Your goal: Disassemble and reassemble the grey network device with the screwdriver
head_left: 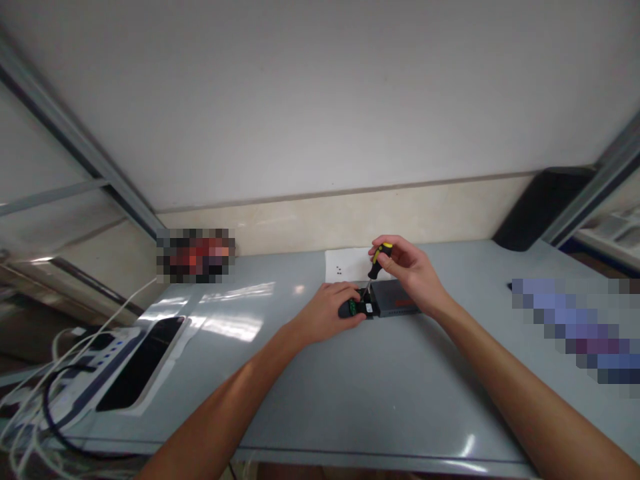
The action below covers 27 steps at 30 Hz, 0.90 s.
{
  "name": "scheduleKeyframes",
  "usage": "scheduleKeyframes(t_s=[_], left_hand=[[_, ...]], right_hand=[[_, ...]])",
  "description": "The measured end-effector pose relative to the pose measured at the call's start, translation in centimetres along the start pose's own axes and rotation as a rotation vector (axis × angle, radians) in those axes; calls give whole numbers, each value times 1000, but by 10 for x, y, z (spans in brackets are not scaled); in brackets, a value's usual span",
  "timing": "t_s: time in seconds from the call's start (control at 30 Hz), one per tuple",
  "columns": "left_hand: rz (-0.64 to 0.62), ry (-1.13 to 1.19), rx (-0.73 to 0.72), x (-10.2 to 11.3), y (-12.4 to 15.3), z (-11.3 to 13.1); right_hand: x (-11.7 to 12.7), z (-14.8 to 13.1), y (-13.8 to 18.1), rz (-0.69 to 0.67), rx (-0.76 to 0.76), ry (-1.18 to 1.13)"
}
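My right hand [413,270] grips a black and yellow screwdriver [381,260], its shaft slanting down to the open end of a dark grey electronic device [395,298]. The device lies flat, with reddish lettering on its case. Its left part shows black pieces and a bit of green circuit board [353,307]. Closed around that left end is my left hand [333,313], fingers over the top and thumb at the near side. Whether the screwdriver's tip sits in a screw is too small to tell. Just behind lies white paper [350,260] with several tiny dark screws [339,270].
On the left of the table [310,400] lie a black phone-like slab [143,367] and a white power strip [100,367] with tangled cables [45,387]. A black cylinder [543,207] stands at the back right. Blurred-out objects are at both sides; a wall rises behind.
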<state>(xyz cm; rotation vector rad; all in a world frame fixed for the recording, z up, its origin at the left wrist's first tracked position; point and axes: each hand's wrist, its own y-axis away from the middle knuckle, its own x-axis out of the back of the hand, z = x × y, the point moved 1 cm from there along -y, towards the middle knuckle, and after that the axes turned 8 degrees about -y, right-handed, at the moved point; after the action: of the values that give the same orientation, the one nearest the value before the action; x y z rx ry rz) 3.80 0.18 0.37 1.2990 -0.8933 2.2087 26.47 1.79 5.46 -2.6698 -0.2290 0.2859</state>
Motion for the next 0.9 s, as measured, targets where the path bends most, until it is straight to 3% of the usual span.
scheduleKeyframes(t_s=[0.43,0.67,0.9], left_hand=[[-5,8,19,-1,1,0],[-18,-1,9,1,0,1],[-13,-9,1,-1,1,-1]], right_hand=[[-2,4,1,0,11,69],[2,3,1,21,-25,-47],[5,0,-1,37,12,38]])
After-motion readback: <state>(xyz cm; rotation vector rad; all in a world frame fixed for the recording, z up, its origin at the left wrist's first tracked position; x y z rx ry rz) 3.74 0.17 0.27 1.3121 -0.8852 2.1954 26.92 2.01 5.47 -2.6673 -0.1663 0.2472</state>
